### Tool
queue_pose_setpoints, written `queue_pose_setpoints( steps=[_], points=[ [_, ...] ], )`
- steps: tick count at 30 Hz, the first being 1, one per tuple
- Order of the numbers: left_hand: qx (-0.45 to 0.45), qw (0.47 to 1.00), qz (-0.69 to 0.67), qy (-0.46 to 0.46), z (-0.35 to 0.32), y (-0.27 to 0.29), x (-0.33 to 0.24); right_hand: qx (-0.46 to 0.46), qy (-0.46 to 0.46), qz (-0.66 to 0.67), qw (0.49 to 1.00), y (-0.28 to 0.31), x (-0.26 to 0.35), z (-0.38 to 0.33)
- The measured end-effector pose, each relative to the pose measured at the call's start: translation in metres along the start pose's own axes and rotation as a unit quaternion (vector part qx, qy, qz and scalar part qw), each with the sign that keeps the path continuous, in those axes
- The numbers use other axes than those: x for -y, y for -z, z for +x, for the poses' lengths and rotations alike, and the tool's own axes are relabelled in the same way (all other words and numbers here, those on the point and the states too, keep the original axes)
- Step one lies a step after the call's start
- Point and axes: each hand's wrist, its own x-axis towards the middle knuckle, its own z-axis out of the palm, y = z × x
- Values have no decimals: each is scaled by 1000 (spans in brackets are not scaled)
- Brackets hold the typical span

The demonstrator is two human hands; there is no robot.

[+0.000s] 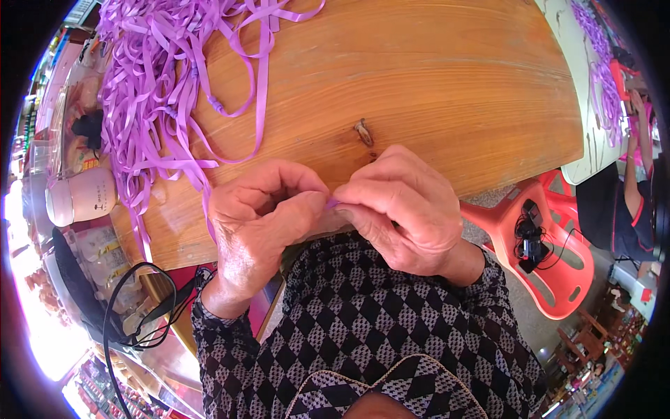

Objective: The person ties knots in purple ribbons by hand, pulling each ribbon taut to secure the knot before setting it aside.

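My left hand (262,220) and my right hand (405,213) meet over the near edge of the wooden table (433,77). Thumb and forefinger of each are pinched on one small piece of purple ribbon (333,204), of which only a bit shows between the fingertips. The rest of that piece is hidden by my fingers. A large tangled heap of purple ribbons (157,77) covers the table's left side, close to my left hand. Some of those ribbons carry small darker purple knots or wraps, and a few strands hang over the near edge.
Left of the table stand a pale lidded jar (82,197) and a looped black cable (112,314). A coral plastic stool (558,279) to my right bears a black corded device (532,237). Beyond it, a person (631,195) sits by a white table (593,157) with more purple ribbons (604,84).
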Motion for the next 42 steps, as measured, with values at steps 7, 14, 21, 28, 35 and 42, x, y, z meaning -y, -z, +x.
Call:
queue_pose_setpoints(
  steps=[7,14,21,28,35,42],
  points=[
    [-16,998,40,-46,-3,8,-3,-27,-42,32,998,-4,4,0],
    [47,982,181,-21,-6,7,-5,-13,30,-19,999,-3,-1,-1],
    [78,991,96,43,-3,8,1,1,10,-17,1000,-1,3,-1],
    [64,994,46,81,-1,7,3,40,-18,35,998,6,1,3],
    [61,995,70,41,-1,10,3,48,-38,37,997,8,2,0],
    [52,997,28,42,-2,9,4,54,-55,41,996,12,2,0]
  ],
)
